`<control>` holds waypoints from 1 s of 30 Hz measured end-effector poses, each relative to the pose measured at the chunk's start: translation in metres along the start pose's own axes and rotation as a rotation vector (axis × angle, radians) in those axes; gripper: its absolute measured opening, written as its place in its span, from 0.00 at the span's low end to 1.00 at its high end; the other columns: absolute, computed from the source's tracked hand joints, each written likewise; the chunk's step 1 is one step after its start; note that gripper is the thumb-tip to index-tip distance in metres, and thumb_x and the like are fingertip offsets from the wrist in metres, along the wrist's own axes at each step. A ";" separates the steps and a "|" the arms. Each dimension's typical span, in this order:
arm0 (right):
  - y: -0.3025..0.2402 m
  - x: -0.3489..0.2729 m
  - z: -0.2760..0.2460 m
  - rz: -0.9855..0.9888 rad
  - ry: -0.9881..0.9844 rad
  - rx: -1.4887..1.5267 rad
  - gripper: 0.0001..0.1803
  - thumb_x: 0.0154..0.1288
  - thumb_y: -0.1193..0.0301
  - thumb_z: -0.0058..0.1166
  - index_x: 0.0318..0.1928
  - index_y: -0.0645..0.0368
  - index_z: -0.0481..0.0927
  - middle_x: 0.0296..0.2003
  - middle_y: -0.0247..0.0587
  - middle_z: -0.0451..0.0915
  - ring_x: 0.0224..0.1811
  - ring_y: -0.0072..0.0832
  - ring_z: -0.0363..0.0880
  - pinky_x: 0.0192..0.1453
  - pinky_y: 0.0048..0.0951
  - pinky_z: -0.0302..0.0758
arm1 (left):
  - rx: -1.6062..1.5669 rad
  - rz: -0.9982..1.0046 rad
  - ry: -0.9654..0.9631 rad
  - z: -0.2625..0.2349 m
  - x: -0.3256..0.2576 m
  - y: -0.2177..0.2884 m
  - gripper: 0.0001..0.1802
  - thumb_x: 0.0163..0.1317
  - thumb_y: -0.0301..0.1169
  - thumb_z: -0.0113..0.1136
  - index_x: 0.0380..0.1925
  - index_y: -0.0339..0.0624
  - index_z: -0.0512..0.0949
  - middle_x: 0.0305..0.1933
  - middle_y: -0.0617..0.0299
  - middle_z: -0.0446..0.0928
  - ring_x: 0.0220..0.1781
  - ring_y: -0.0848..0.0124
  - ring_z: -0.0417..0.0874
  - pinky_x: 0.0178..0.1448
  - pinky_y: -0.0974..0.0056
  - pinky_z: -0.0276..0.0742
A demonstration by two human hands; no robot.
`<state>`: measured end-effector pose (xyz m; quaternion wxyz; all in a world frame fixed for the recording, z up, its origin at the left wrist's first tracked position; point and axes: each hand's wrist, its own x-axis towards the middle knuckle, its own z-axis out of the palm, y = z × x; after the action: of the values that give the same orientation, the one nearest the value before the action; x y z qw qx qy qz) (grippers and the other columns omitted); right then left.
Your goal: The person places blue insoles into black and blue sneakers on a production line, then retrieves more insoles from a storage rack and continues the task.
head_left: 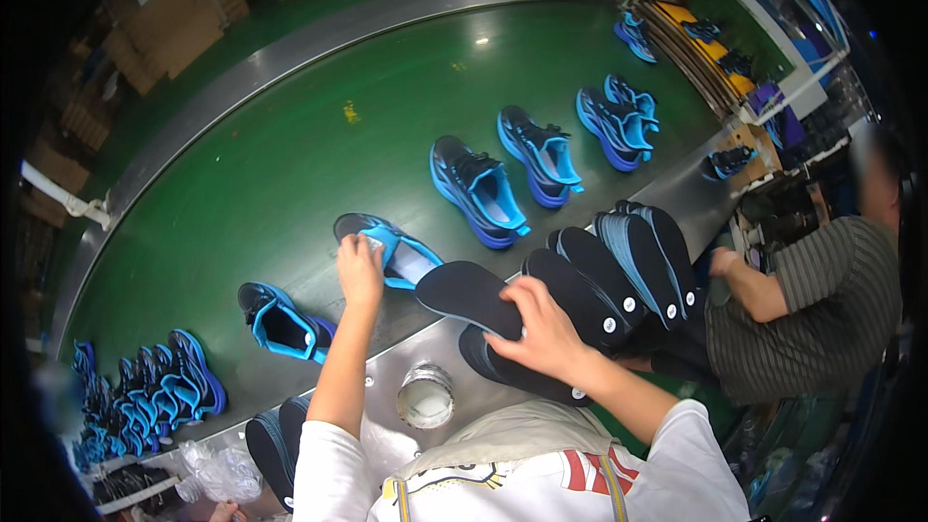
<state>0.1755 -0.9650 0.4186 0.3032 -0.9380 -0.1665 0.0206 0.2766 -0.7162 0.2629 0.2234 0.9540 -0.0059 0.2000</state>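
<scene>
My left hand (360,273) grips the upper of a black and blue sneaker (394,240) lying at the near edge of the green belt. Its opening faces me, with a pale lining inside. My right hand (543,329) pinches a black insole (469,292) by its rear end. The insole's other end points at the sneaker's heel, close to the opening. Beneath that hand, another dark insole (512,367) lies on the metal ledge. To the left of my left forearm sits another sneaker (280,324).
Several stacked insoles (570,295) fan out along the ledge at right. An open tin (425,396) with whitish contents stands close before me. More sneakers (474,188) run along the belt (290,155), and a cluster (159,391) sits far left. A co-worker in a striped shirt (822,300) is at right.
</scene>
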 end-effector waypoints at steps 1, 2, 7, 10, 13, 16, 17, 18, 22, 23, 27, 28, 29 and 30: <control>0.003 -0.021 -0.003 -0.068 0.127 -0.019 0.31 0.40 0.63 0.65 0.43 0.61 0.65 0.45 0.50 0.62 0.44 0.44 0.68 0.45 0.34 0.70 | -0.040 -0.018 0.020 -0.002 0.001 0.006 0.17 0.47 0.30 0.59 0.37 0.32 0.73 0.40 0.52 0.68 0.42 0.55 0.71 0.44 0.58 0.68; 0.000 -0.040 -0.001 -0.038 0.162 0.007 0.34 0.37 0.63 0.68 0.44 0.61 0.64 0.46 0.50 0.62 0.45 0.43 0.68 0.45 0.33 0.70 | -0.053 -0.030 0.042 0.000 0.000 0.002 0.14 0.48 0.29 0.58 0.34 0.33 0.73 0.40 0.53 0.69 0.42 0.56 0.71 0.44 0.58 0.67; -0.009 -0.082 0.031 -0.011 0.264 0.117 0.35 0.40 0.58 0.66 0.46 0.59 0.63 0.45 0.48 0.61 0.46 0.40 0.66 0.44 0.33 0.71 | -0.009 -0.162 0.053 -0.004 0.004 0.020 0.06 0.47 0.27 0.56 0.25 0.38 0.72 0.38 0.58 0.71 0.43 0.59 0.71 0.45 0.58 0.64; -0.021 -0.064 0.034 -0.099 0.308 0.218 0.34 0.41 0.62 0.66 0.46 0.60 0.63 0.45 0.48 0.62 0.46 0.40 0.66 0.45 0.32 0.69 | 0.056 -0.074 0.098 -0.011 0.008 0.010 0.05 0.46 0.28 0.57 0.23 0.40 0.73 0.38 0.59 0.72 0.44 0.60 0.71 0.45 0.57 0.63; -0.029 -0.050 0.028 -0.080 0.339 0.305 0.32 0.39 0.70 0.66 0.45 0.62 0.64 0.46 0.50 0.61 0.48 0.40 0.63 0.50 0.32 0.65 | -0.308 -0.065 -0.191 -0.023 0.011 0.006 0.05 0.49 0.29 0.57 0.23 0.41 0.73 0.49 0.58 0.73 0.52 0.61 0.70 0.54 0.57 0.61; -0.035 -0.046 0.031 -0.065 0.388 0.393 0.28 0.43 0.73 0.63 0.45 0.62 0.63 0.47 0.49 0.60 0.48 0.38 0.62 0.51 0.31 0.63 | -1.236 -0.578 -0.280 -0.062 -0.002 0.004 0.06 0.53 0.32 0.56 0.23 0.44 0.72 0.53 0.54 0.70 0.56 0.60 0.67 0.57 0.55 0.60; -0.034 -0.046 0.035 -0.083 0.376 0.414 0.27 0.45 0.74 0.62 0.45 0.62 0.63 0.47 0.49 0.60 0.48 0.38 0.62 0.51 0.31 0.63 | -1.638 -0.590 -0.225 -0.076 -0.015 0.009 0.07 0.55 0.33 0.56 0.23 0.46 0.70 0.53 0.51 0.69 0.57 0.60 0.66 0.57 0.53 0.61; -0.030 -0.048 0.040 -0.095 0.362 0.432 0.26 0.46 0.74 0.61 0.45 0.62 0.64 0.47 0.49 0.60 0.48 0.37 0.62 0.51 0.31 0.63 | -1.905 -0.751 -0.165 -0.097 -0.029 0.031 0.06 0.55 0.32 0.54 0.23 0.47 0.68 0.51 0.51 0.71 0.52 0.62 0.70 0.53 0.57 0.65; -0.039 -0.051 0.050 -0.223 0.266 0.530 0.19 0.50 0.78 0.56 0.42 0.62 0.66 0.46 0.49 0.62 0.48 0.38 0.64 0.51 0.29 0.64 | -2.019 -0.769 -0.309 -0.148 -0.103 0.072 0.11 0.55 0.33 0.45 0.39 0.46 0.64 0.37 0.60 0.68 0.12 0.76 0.59 0.16 0.75 0.55; -0.041 -0.051 0.051 -0.259 0.240 0.563 0.18 0.51 0.79 0.55 0.42 0.62 0.66 0.46 0.49 0.63 0.48 0.38 0.65 0.50 0.29 0.64 | -1.978 -0.767 -0.369 -0.165 -0.113 0.086 0.24 0.55 0.38 0.50 0.51 0.47 0.59 0.40 0.62 0.65 0.14 0.79 0.59 0.18 0.76 0.54; -0.039 -0.052 0.053 -0.566 0.045 0.715 0.17 0.51 0.84 0.52 0.43 0.61 0.67 0.47 0.49 0.66 0.43 0.36 0.71 0.45 0.27 0.70 | -1.381 -1.085 -0.091 -0.179 -0.141 0.106 0.36 0.59 0.33 0.53 0.62 0.49 0.45 0.46 0.64 0.62 0.19 0.83 0.62 0.22 0.76 0.56; -0.040 -0.051 0.050 -0.635 0.056 0.719 0.17 0.51 0.84 0.52 0.43 0.62 0.67 0.46 0.49 0.68 0.42 0.36 0.72 0.45 0.27 0.70 | -1.468 -1.092 -0.008 -0.178 -0.144 0.111 0.34 0.59 0.33 0.53 0.61 0.49 0.46 0.46 0.65 0.63 0.20 0.83 0.63 0.22 0.77 0.57; -0.043 -0.049 0.047 -0.706 0.068 0.727 0.18 0.50 0.83 0.53 0.43 0.62 0.68 0.45 0.49 0.69 0.42 0.37 0.73 0.44 0.27 0.71 | -1.549 -1.095 0.080 -0.181 -0.139 0.119 0.33 0.59 0.34 0.53 0.61 0.49 0.48 0.45 0.65 0.65 0.21 0.83 0.65 0.22 0.77 0.57; -0.045 -0.046 0.044 -0.776 0.081 0.732 0.18 0.49 0.83 0.53 0.43 0.62 0.68 0.45 0.49 0.70 0.41 0.37 0.74 0.43 0.27 0.72 | -1.606 -1.148 0.050 -0.194 -0.137 0.128 0.26 0.59 0.33 0.53 0.56 0.45 0.56 0.38 0.67 0.69 0.24 0.82 0.69 0.25 0.78 0.61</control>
<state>0.1125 -0.9215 0.4058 0.6023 -0.6404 -0.4710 -0.0724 0.0638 -0.7591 0.4241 0.8676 0.3726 0.3287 0.0178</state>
